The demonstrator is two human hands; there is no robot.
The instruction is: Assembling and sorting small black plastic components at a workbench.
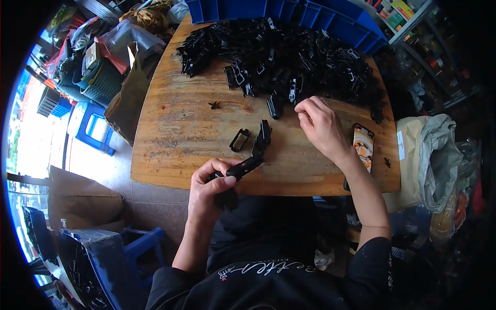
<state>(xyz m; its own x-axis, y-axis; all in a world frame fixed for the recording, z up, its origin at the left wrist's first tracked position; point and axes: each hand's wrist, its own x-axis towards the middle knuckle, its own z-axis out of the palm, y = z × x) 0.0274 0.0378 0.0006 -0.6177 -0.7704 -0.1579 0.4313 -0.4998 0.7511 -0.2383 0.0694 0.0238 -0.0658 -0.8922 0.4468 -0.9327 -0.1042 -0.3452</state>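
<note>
My left hand (209, 187) grips the near end of a black plastic chain of linked pieces (254, 154) at the front edge of the wooden table (170, 134); the chain bends upward over the table. A single black rectangular link (239, 139) lies just left of it. My right hand (320, 124) reaches to the near edge of a big pile of black plastic links (294, 57), its fingertips pinched at a piece there. Whether it holds a piece is hidden by the fingers.
A phone with a colourful screen (362, 145) lies at the table's right edge. Blue bins (330, 18) stand behind the pile. A small black bit (214, 105) lies mid-table. Bags, boxes and a blue stool (95, 132) crowd the left; cloth bundles (434, 155) the right.
</note>
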